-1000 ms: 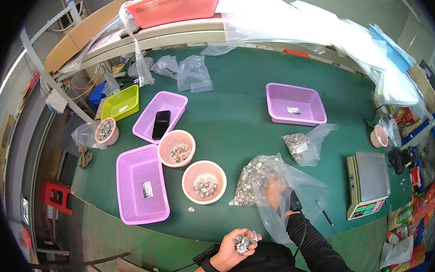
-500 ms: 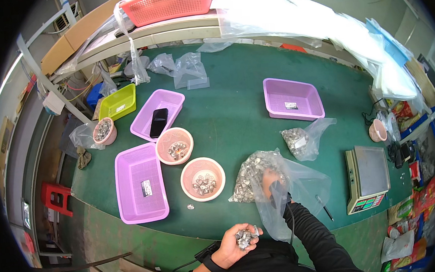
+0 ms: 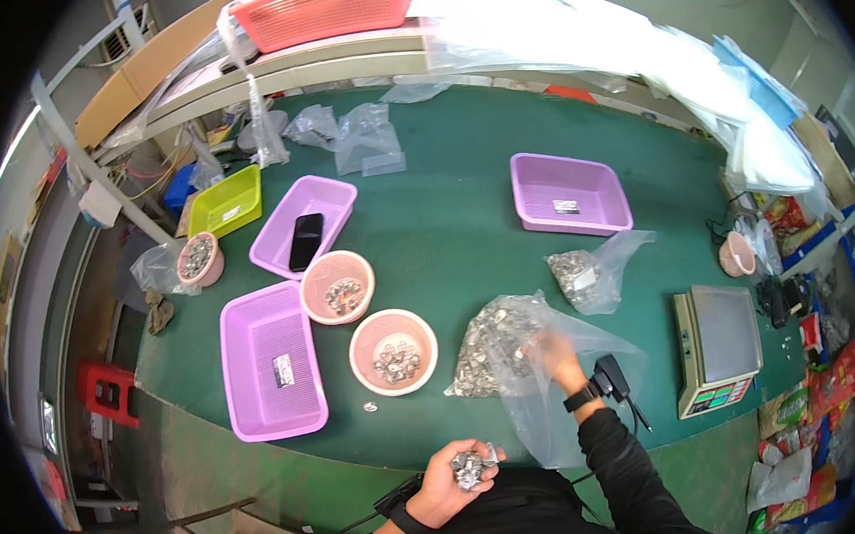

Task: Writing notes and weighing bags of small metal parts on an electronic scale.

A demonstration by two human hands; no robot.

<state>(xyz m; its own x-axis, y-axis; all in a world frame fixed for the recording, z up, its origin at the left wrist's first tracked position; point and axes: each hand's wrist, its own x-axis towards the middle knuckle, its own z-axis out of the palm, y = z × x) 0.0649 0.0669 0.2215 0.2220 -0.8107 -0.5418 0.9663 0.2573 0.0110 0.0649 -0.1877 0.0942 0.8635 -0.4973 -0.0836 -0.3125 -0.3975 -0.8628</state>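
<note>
Near the table's front edge, my left hand [image 3: 449, 489] is palm up with its fingers curled round a heap of small shiny metal parts [image 3: 469, 468]. My right hand [image 3: 556, 359] reaches into a big clear plastic bag [image 3: 496, 346] full of similar metal parts. Plastic film and blur hide its fingers, so their grip does not show. Left of the bag stands a pink round basket [image 3: 394, 353] with some metal parts in the bottom. Behind it is a second pink basket [image 3: 338, 288], also with parts. One loose metal part [image 3: 370, 407] lies on the table beside the nearer basket.
Purple trays stand at left [image 3: 275, 374], behind it with a black phone [image 3: 306, 241], and at back right [image 3: 570, 195]. A smaller bag of parts [image 3: 575, 278] lies beyond the big bag. A weighing scale [image 3: 721, 347] stands at right, a green tray [image 3: 226, 201] at far left.
My right hand has drawn back slightly toward the bag's mouth, and its wrist with the black strap now shows. My left hand still holds the metal parts, and the view has shifted slightly.
</note>
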